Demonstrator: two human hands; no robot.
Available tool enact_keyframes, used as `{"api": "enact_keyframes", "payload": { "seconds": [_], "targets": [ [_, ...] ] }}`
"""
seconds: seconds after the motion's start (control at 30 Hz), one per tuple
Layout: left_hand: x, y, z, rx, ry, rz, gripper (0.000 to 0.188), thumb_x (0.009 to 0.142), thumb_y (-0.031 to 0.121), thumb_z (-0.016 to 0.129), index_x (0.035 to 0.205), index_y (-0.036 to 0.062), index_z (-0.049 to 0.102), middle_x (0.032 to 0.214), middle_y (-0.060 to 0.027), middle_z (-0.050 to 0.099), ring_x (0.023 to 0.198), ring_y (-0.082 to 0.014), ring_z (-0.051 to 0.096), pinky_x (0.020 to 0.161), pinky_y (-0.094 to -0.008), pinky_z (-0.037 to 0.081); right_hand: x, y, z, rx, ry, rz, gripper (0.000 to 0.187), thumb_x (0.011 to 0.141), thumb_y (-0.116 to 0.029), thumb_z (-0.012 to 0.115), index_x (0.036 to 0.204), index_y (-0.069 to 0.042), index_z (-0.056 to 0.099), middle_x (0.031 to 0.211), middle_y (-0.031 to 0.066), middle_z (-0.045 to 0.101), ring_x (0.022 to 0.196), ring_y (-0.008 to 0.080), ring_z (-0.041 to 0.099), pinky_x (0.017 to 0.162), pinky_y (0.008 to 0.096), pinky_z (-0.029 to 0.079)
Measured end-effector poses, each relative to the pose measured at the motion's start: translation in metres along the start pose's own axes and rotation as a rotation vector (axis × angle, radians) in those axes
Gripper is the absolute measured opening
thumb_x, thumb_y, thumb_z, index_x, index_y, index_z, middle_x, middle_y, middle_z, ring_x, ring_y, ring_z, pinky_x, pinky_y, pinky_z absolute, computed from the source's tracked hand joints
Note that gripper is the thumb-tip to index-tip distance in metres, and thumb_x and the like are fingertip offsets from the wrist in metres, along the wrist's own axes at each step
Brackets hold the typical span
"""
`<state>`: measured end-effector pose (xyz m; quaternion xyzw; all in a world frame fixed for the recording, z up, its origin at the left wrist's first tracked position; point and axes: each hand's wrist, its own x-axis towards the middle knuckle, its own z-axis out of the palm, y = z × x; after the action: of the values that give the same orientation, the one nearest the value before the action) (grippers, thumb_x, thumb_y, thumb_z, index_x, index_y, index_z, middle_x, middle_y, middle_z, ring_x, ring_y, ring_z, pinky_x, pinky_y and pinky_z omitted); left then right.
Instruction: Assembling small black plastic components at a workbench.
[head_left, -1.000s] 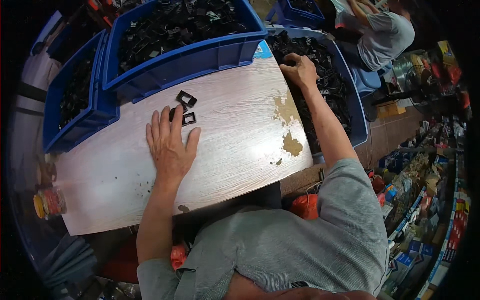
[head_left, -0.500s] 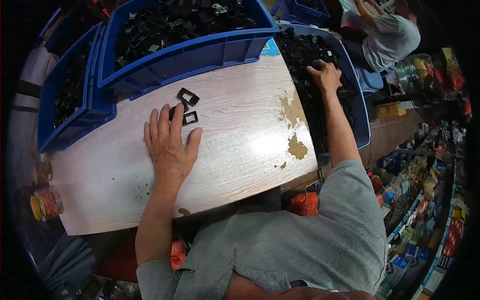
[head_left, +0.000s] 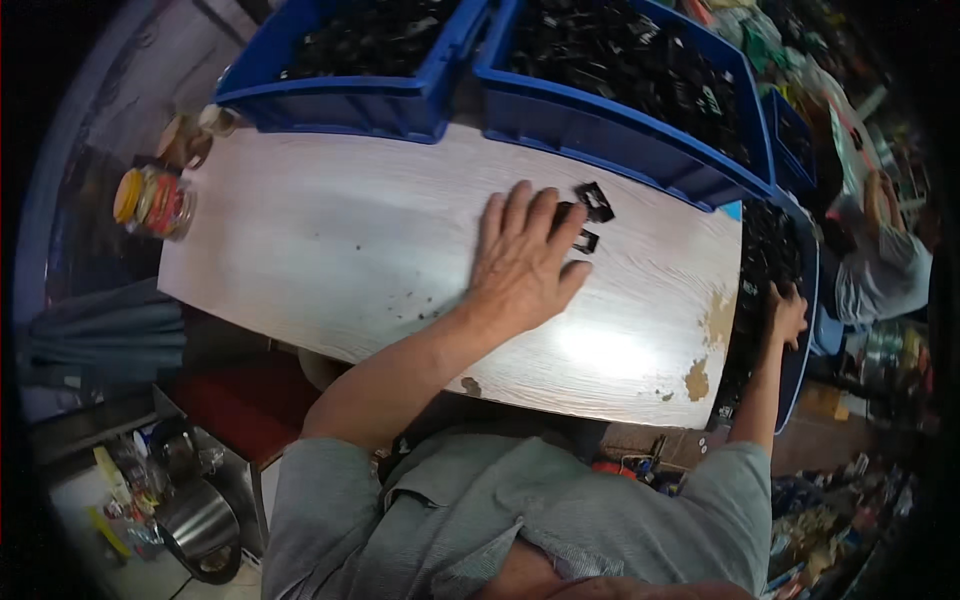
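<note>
My left hand [head_left: 522, 265] lies flat on the pale wood-grain table [head_left: 330, 230], fingers spread and pointing away from me. Its fingertips cover part of a small black plastic piece [head_left: 562, 216]. Just beyond them lie a black rectangular frame [head_left: 594, 202] and another black frame [head_left: 587, 241] with a window in it. At the far right my right hand [head_left: 788, 315] reaches into a blue bin [head_left: 800, 385] heaped with black plastic parts [head_left: 768, 245]. Its fingers are apart and touch the heap; I see nothing held in them.
Two blue crates [head_left: 345, 110] [head_left: 620, 140] full of black parts line the table's far edge. A yellow-lidded jar [head_left: 160, 203] stands at the left end. Brown worn patches [head_left: 697, 380] mark the right side. Another person [head_left: 885, 265] sits beyond the bin. A metal pot [head_left: 200, 520] is at lower left.
The view has swung left, so table and crates appear farther right. My left hand stays on the table by the black pieces. My right hand is still in the bin, its fingers slightly repositioned.
</note>
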<state>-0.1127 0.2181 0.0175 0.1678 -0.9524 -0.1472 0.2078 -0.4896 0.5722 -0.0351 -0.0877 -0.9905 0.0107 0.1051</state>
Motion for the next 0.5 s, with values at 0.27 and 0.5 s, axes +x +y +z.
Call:
{"api": "enact_keyframes", "payload": {
  "seconds": [0.27,0.5],
  "targets": [
    [-0.002,-0.001,-0.001,-0.064,0.077,0.012,0.064,0.087,0.039,0.070,0.138,0.0025,0.057,0.139,-0.0250,0.050,0.136,-0.0464,0.037,0.114,-0.0614,0.023,-0.020,0.043,-0.009,0.058,-0.111,0.095,0.069,0.078,-0.067,0.073,0.140,-0.043,0.057,0.144,0.0155,0.052,0.130,0.0502,0.049,0.098,0.0833,0.029],
    [-0.002,0.000,0.001,-0.091,0.135,0.026,0.064,0.086,0.039,0.070,0.137,0.0017,0.057,0.135,-0.0238,0.052,0.133,-0.0438,0.039,0.113,-0.0595,0.024,-0.022,0.080,-0.012,0.472,0.033,-0.233,0.069,0.082,-0.063,0.071,0.133,-0.017,0.067,0.118,0.0200,0.070,0.111,0.0381,0.065,0.098,0.0428,0.049]
  ]
}}
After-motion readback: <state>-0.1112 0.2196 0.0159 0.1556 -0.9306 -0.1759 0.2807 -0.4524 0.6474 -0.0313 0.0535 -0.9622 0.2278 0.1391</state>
